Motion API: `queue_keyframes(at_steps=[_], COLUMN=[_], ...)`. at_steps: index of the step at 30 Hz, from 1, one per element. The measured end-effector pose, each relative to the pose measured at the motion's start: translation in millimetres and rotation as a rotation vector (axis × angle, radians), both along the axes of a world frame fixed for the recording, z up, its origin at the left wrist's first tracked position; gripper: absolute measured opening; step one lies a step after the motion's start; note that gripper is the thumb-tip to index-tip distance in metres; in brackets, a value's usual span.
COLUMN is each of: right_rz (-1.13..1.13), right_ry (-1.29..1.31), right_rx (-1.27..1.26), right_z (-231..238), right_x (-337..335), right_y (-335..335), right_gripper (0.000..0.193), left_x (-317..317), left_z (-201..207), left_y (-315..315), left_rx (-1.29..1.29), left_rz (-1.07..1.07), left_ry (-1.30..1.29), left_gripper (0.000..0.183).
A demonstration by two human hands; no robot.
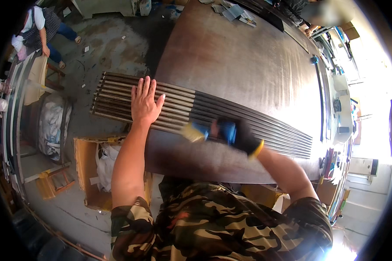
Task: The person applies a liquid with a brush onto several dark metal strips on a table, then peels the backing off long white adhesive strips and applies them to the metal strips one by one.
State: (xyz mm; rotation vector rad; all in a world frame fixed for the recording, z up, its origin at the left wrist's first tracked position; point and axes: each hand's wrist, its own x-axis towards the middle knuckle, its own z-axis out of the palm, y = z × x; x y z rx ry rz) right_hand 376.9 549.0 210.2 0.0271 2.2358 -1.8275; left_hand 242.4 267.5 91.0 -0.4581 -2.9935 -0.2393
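My bare left hand lies flat on a row of long, narrow metal strips, fingers stretched out and close to one another. The strips lie side by side across the table, their left ends sticking out past its edge. From about the middle rightward their surface is darker than the brownish left part. My right hand, in a dark glove with blue patches and a yellow cuff, grips a brush. Its pale bristles point left, over the near edge of the strips. Motion smears the brush and glove; bristle contact is unclear.
The strips rest on a large brown table. An open cardboard box stands below its left edge. Loose grey pieces lie at the far end. One person stands far left; another person's hand shows far right.
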Motion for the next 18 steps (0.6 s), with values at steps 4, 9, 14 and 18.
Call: queue_keyframes(at_steps=[4, 9, 14, 18], right_rz=[-0.211, 0.508, 0.376, -0.259], right_ry=[0.571, 0.717, 0.162, 0.339], right_rx=[1.059, 1.126, 0.302, 0.751], right_z=[15, 8, 14, -9], right_x=[-98, -30, 17, -74], right_y=[37, -6, -11, 62], right_gripper=[0.012, 0.011, 0.014, 0.013], left_x=[-1, -1, 0, -2], left_z=[1, -1, -1, 1], left_y=[4, -3, -3, 7], left_rx=[-0.019, 0.044, 0.054, 0.045], left_rz=[-0.001, -0.007, -0.011, -0.030], left_ry=[-0.014, 0.021, 0.056, 0.033], left_gripper=[0.065, 0.064, 0.063, 0.063])
